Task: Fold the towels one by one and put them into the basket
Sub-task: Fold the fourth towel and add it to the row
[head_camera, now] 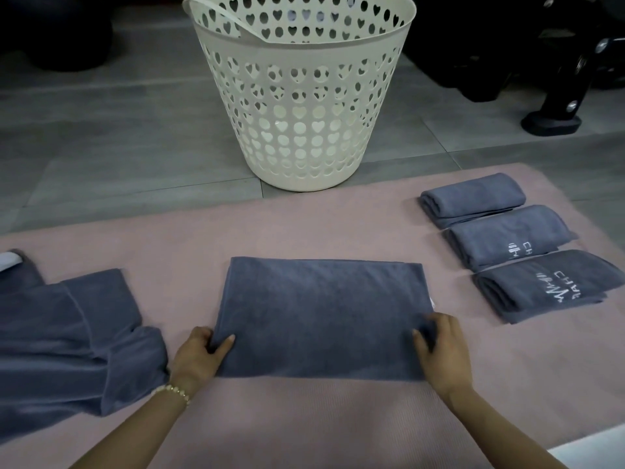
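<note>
1. Left hand (199, 357): pinching left edge of half-folded towel (321, 316), 7 o'clock.
2. Towel: flat grey terry rectangle, centre of pink mat (304, 225); mid-fold, probably needing another fold across.
3. Basket (338, 49): perforated cream plastic, 12 o'clock.
4. Right hand (443, 353): gripping right edge, 5 o'clock.

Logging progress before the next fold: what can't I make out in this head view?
Head view:
- basket floor, hidden by its own wall.
- towel pile, cut off by the left edge; count unclear.
- lettering on the folded towels, too small and blurred to read.
- left hand fingers, partly under the centre towel.
</note>
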